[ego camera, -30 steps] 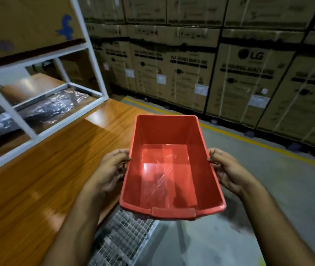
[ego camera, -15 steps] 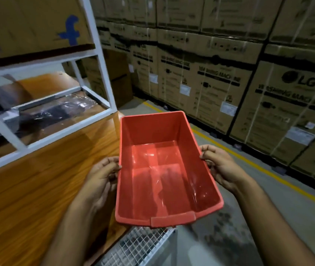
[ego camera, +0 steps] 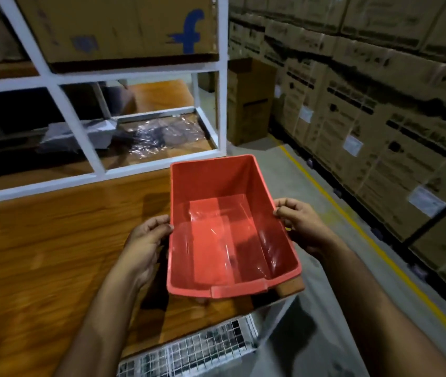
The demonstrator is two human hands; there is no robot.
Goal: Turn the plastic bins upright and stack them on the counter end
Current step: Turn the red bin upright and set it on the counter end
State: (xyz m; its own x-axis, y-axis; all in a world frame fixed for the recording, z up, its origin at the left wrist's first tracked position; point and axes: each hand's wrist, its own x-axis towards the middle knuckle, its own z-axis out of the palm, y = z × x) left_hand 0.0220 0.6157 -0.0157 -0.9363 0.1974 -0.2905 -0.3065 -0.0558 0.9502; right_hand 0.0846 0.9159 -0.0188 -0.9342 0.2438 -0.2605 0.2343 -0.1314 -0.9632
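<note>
Both our hands grasp the red plastic bin by its long sides; our left hand curls round the left rim, our right hand pinches the right rim; the bin sits open side up over the wooden counter at its end corner, near the white shelf frame; whether it touches the counter we cannot tell.
</note>
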